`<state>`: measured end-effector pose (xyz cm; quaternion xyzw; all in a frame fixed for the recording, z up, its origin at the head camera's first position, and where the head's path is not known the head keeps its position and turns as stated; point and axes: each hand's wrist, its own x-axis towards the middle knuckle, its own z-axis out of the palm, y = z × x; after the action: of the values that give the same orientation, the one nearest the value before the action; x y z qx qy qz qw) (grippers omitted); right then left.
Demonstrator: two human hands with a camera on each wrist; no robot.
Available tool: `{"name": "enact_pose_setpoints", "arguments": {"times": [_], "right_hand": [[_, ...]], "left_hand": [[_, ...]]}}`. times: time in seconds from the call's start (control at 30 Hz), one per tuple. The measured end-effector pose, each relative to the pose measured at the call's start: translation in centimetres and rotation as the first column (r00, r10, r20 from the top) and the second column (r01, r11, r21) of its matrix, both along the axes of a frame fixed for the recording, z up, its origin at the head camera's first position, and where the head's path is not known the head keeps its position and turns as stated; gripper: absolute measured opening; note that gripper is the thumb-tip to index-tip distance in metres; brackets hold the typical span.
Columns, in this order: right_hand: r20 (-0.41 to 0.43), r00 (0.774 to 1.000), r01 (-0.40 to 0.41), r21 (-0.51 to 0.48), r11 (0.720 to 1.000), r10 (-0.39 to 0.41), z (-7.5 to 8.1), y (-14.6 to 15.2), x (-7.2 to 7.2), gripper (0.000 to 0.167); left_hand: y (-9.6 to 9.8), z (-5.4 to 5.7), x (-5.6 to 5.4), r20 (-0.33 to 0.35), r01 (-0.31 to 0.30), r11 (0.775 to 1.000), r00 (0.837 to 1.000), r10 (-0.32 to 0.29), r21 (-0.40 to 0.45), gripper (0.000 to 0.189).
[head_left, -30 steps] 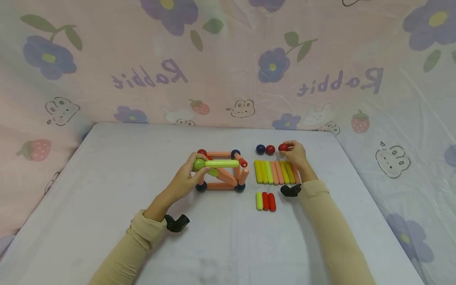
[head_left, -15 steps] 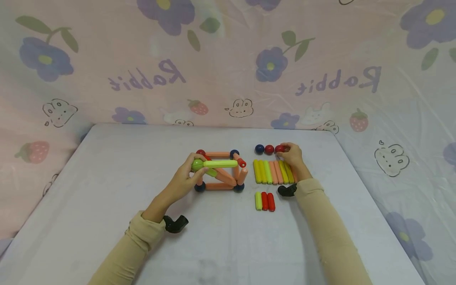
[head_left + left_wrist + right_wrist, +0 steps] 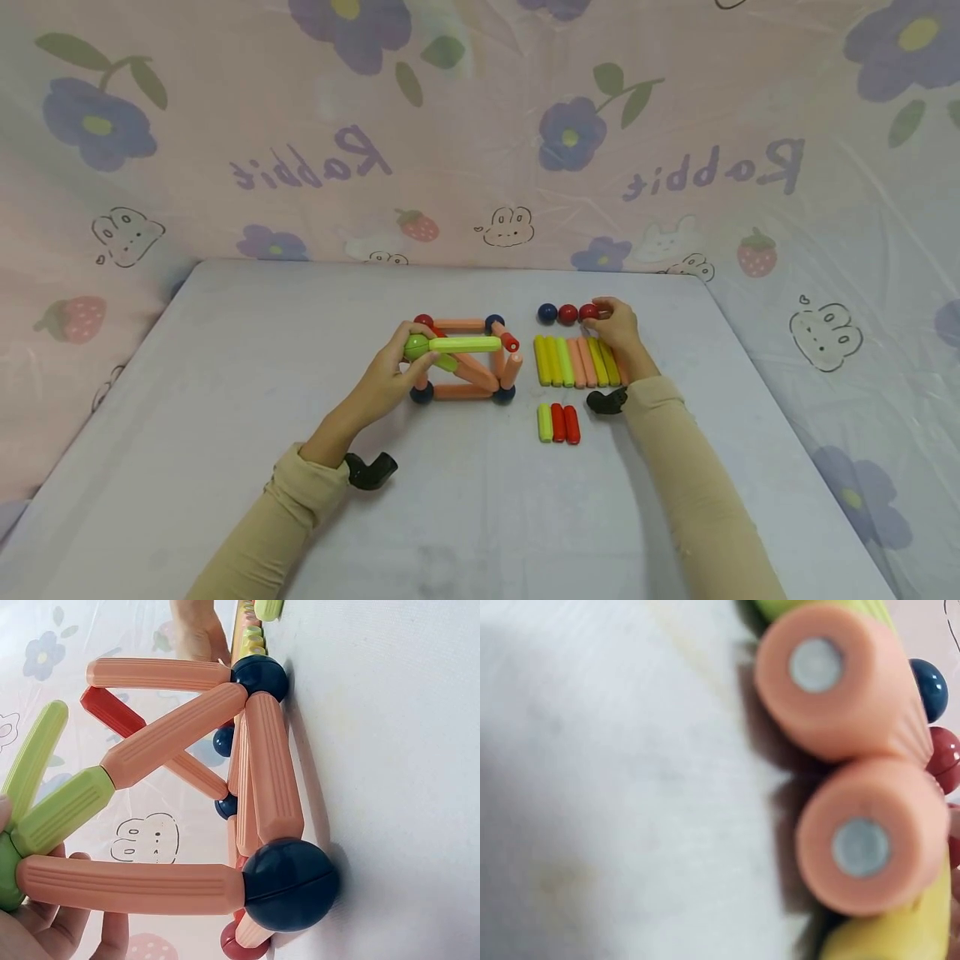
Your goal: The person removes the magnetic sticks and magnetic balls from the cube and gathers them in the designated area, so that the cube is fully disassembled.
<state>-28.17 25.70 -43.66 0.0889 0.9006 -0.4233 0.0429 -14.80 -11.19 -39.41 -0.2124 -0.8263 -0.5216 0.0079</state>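
Red and glossy, the small ball (image 3: 587, 312) pinched in my right hand (image 3: 618, 326) now sits just beside a second red ball (image 3: 567, 314), their earlier gap narrowed. My left hand (image 3: 392, 375) still grips the lime-green ball (image 3: 416, 347) atop the salmon-orange stick frame (image 3: 461, 392), further left.

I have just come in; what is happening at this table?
A person's left hand holds a green ball joined into a stick-and-ball frame. The right hand pinches a red ball, in line with another red ball and a blue ball. A long row of loose sticks and a shorter row lie nearby.
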Motion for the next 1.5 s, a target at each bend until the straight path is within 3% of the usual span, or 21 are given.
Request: {"name": "enact_pose_setpoints", "arguments": {"times": [0.17,0.33,0.47,0.53,0.8,0.93,1.07,1.17,1.37,1.5], "right_hand": [[-0.056,0.998,-0.003,0.009,1.000,0.004,0.5,0.1,0.5,0.049],[-0.182,0.983,-0.002,0.045,0.999,0.010,1.6,-0.5,1.9,0.042],[-0.308,0.950,-0.045,0.043,0.998,0.056,2.6,-1.8,3.6,0.037],[-0.374,0.922,-0.085,0.042,0.995,0.095,3.0,-2.7,4.6,0.034],[-0.564,0.786,-0.254,0.077,0.964,0.253,5.2,-6.8,9.0,0.029],[-0.645,0.684,-0.333,0.138,0.933,0.340,6.3,-9.0,10.9,0.028],[-0.692,0.558,-0.407,0.252,0.878,0.458,6.7,-11.0,12.0,0.027],[-0.699,0.483,-0.436,0.330,0.837,0.528,6.8,-12.6,12.5,0.028],[-0.656,0.392,-0.442,0.480,0.757,0.645,7.1,-15.3,12.6,0.033],[-0.633,0.353,-0.410,0.557,0.722,0.689,7.2,-16.6,12.3,0.035]], "left_hand": [[0.0,0.1,0.0,0.005,0.004,1.000,1.000,-0.004,0.006,0.026],[0.0,0.1,0.0,0.008,0.009,1.000,1.000,-0.009,0.002,0.026],[0.0,0.2,-0.1,0.011,0.014,1.000,1.000,-0.014,-0.004,0.027],[-0.1,0.2,-0.2,0.007,0.013,1.000,1.000,-0.013,-0.011,0.027],[-0.3,0.0,-0.4,-0.016,0.007,1.000,1.000,-0.007,-0.023,0.026],[-0.4,0.0,-0.5,-0.018,0.011,1.000,1.000,-0.011,-0.020,0.027],[-0.5,-0.1,-0.6,-0.001,0.031,0.999,1.000,-0.031,-0.009,0.027],[-0.5,-0.2,-0.7,0.010,0.046,0.999,0.999,-0.045,-0.004,0.027],[-0.5,-0.1,-0.5,0.021,0.067,0.998,0.998,-0.067,0.003,0.030],[-0.6,0.1,-0.5,0.020,0.070,0.998,0.997,-0.070,0.001,0.031]]}}
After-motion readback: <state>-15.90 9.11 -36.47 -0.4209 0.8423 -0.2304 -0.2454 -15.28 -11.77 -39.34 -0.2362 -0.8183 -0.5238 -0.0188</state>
